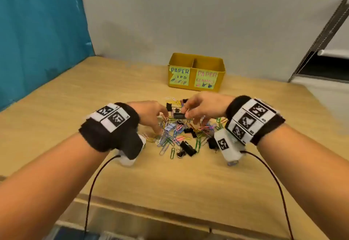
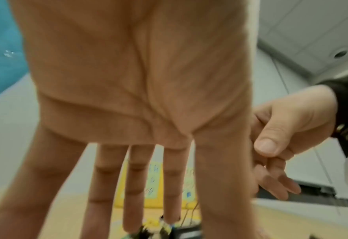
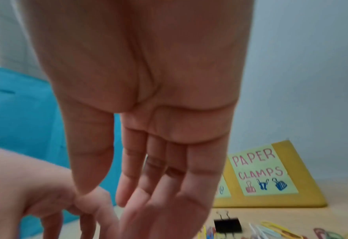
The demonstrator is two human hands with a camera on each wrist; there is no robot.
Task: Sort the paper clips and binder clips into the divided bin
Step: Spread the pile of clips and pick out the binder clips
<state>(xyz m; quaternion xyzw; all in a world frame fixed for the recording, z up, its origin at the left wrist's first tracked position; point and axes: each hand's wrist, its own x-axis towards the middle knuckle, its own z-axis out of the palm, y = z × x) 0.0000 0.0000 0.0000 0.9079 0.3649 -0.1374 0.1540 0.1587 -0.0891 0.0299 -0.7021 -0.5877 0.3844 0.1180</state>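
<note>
Paper clips (image 1: 170,137) and black binder clips (image 1: 188,148) are lying mixed in 1 heap at the centre of the head view, on the wooden table (image 1: 188,183), with the far part of the heap hiding under both hands. The yellow divided bin (image 1: 196,72) is standing above the heap, well apart from it, its 2 compartments facing the camera with green labels; the left label is partly illegible, and nothing of the compartments' insides is showing. The left hand (image 1: 151,116) is reaching down into the heap with fingers extended, the tips touching clips; in the left wrist view the fingers are looking straight and spread, and whether they are gripping anything I cannot tell because the tips are blurring. The right hand (image 1: 202,106) is hovering over the heap's upper part, thumb and forefinger pinching a thin wire piece just above a binder clip (image 1: 179,115); what exactly is pinched is too small to make out.
</note>
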